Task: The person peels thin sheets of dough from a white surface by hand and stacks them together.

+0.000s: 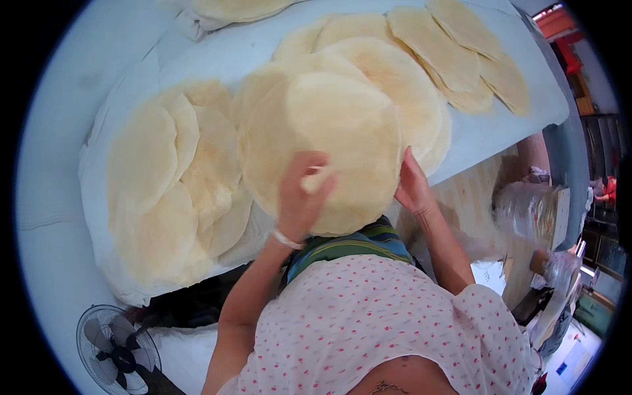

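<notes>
A stack of large, thin, round, pale-yellow flatbreads [345,118] lies in front of me, its near edge jutting over the table side toward my lap. My left hand [305,194], slightly blurred, is over the lower left of the top sheet, its thumb and fingers apart. At the stack's right edge, my right hand [413,183] grips the rim, with part of its fingers hidden. On the left, more flatbreads [155,224] overlap each other. Another overlapping group of flatbreads [434,52] spreads toward the far right.
A white cloth [217,56] covers the table. Another pale round piece [240,8] shows at the far edge. A standing fan [118,352] is at the lower left. Clear plastic bags [526,210] and a wooden board [477,191] lie to the right, beyond the table edge.
</notes>
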### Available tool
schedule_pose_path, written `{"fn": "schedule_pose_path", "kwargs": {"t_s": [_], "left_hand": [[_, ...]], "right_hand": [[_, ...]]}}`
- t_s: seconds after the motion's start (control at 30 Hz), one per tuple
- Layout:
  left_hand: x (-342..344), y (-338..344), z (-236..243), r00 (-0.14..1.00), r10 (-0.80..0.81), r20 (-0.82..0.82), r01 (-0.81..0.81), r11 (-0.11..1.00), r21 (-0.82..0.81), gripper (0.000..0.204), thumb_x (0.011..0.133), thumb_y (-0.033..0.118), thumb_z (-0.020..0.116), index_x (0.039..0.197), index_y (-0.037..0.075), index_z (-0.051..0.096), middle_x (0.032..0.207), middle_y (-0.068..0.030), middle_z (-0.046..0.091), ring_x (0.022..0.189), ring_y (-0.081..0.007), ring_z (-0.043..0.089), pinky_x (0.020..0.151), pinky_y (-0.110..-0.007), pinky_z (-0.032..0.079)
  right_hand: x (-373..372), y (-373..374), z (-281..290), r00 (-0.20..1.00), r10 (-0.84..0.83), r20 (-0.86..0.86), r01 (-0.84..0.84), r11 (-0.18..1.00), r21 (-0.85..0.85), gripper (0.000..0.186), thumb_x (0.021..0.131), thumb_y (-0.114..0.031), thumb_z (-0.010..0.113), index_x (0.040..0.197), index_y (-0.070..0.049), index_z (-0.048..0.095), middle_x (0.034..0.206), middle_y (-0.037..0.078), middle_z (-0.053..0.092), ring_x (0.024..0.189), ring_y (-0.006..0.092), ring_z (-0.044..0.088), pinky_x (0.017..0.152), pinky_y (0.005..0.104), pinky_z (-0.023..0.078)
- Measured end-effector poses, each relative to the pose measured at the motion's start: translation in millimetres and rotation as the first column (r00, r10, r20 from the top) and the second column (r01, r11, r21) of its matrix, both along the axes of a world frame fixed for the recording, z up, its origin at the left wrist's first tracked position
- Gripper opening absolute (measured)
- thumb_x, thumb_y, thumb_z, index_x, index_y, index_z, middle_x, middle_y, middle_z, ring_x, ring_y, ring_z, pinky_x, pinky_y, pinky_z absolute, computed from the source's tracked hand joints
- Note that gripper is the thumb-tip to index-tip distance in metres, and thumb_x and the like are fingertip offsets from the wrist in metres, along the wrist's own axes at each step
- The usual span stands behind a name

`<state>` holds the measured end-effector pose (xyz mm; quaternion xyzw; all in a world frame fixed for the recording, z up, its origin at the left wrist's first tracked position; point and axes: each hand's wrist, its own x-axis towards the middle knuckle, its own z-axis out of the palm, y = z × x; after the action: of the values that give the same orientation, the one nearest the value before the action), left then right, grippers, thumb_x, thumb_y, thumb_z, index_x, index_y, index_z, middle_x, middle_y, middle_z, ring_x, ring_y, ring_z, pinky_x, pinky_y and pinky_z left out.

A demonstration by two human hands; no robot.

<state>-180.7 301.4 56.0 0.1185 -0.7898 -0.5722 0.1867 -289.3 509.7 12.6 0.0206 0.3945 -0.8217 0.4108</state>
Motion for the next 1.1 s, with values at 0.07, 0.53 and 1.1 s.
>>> {"fn": "schedule_pose_path", "kwargs": {"t_s": [0.07,0.53,1.1], "left_hand": [[-17,33,7,0.997,-0.074,-0.032,0.076,0.996,0.053,0.021,0.08,0.005,0.069,0.098,0.004,0.058,0.092,-0.0029,0.06,0.082,-0.0109,0.058,0.071,-0.024,0.047],[-46,21,-1,0.982,0.079,0.169,-0.117,0.968,0.224,0.014,0.075,0.007,0.07,0.079,0.002,0.058,0.067,0.0024,0.055,0.06,-0.0049,0.05,0.054,-0.022,0.04],[-46,-20,6,0.98,-0.059,0.188,0.104,0.965,-0.24,0.019,0.07,0.018,0.068,0.078,0.002,0.064,0.071,-0.0193,0.062,0.063,-0.037,0.06,0.057,-0.043,0.047]], "right_hand": [[9,-7,17,0.982,0.041,-0.182,-0.028,0.997,0.074,0.063,0.096,-0.047,0.042,0.141,-0.005,0.031,0.141,0.008,0.042,0.129,0.0195,0.041,0.108,0.0367,0.031],[29,-31,38,0.872,-0.09,-0.482,0.25,0.926,0.281,0.047,0.089,-0.023,0.059,0.129,-0.006,0.043,0.099,0.003,0.06,0.086,0.0079,0.053,0.073,0.0242,0.043],[26,-21,20,0.839,-0.065,-0.541,0.317,0.865,0.388,0.04,0.085,0.0,0.059,0.124,-0.001,0.047,0.108,0.008,0.062,0.096,0.0127,0.059,0.082,0.0263,0.048]]}}
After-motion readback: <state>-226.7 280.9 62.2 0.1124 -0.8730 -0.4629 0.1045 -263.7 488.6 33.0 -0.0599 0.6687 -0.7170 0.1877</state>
